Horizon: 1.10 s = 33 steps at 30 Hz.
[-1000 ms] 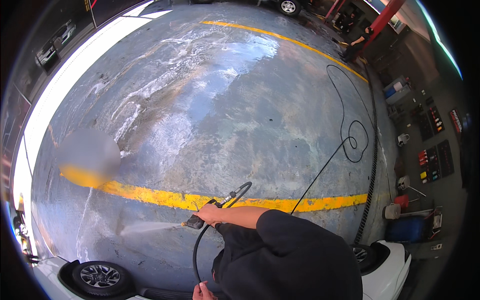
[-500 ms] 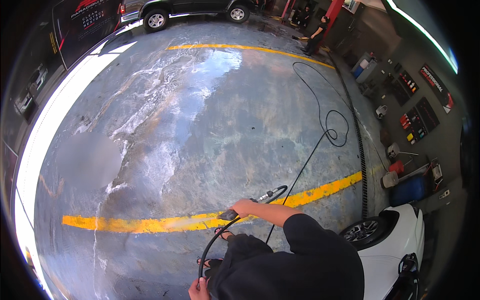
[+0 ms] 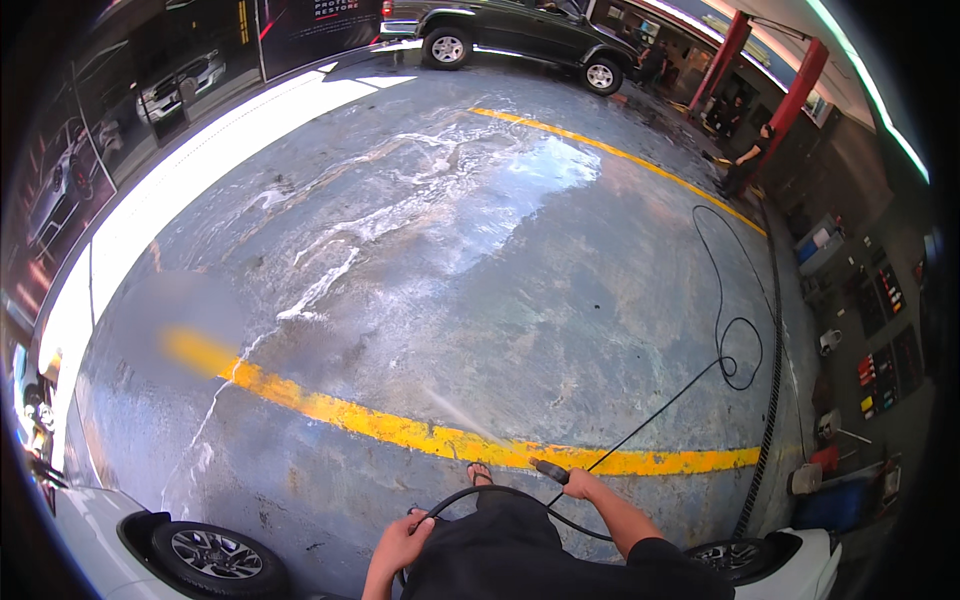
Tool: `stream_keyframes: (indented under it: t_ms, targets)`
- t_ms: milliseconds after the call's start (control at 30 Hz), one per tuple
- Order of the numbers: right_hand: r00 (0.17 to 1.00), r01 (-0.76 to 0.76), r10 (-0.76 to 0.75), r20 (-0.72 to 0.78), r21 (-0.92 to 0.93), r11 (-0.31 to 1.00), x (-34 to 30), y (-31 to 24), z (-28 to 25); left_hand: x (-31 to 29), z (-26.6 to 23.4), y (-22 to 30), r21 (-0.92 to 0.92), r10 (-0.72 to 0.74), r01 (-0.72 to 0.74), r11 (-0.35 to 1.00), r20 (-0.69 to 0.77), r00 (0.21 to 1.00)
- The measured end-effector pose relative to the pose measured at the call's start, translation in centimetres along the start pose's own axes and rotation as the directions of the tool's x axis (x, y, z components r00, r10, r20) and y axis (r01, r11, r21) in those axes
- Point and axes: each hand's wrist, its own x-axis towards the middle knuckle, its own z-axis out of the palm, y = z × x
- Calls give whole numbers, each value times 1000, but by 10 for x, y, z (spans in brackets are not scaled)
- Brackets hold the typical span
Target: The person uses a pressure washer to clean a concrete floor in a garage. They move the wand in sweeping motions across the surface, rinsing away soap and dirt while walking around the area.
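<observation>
My right hand is closed around a black pressure washer gun just over the yellow floor line. From its tip a thin, pale water spray runs toward the far left, low over the concrete. Lower and to the left, my left hand grips a black hose near my waist. That hose arcs across my front toward the right arm. One sandalled foot shows beside the line.
White foam streaks and a wet patch mark the floor. Loops of hose lie at the right by a drain grate. White cars flank me, one wheel at left. A dark pickup and a person are far off.
The view has swung left, so the scene sits farther right. My right hand and gun now show farther right, the spray plainer. My left hand appears higher, still holding the hose.
</observation>
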Motion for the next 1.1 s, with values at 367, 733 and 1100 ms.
stream_keyframes:
  t_ms: [367, 733, 1100]
  targets:
    - [999, -8, 7, 37, 18, 1000, -6, -26, 11, 10, 1, 7, 73, -16, 15, 997, 11, 1000]
    - [995, 91, -90, 40, -38, 995, 38, -22, -16, 21, 12, 8, 81, 16, -11, 997, -66, 998]
    - [975, 222, -222, 29, 11, 975, 55, -12, -30, 13, 18, 47, 95, 86, -75, 993, -113, 990]
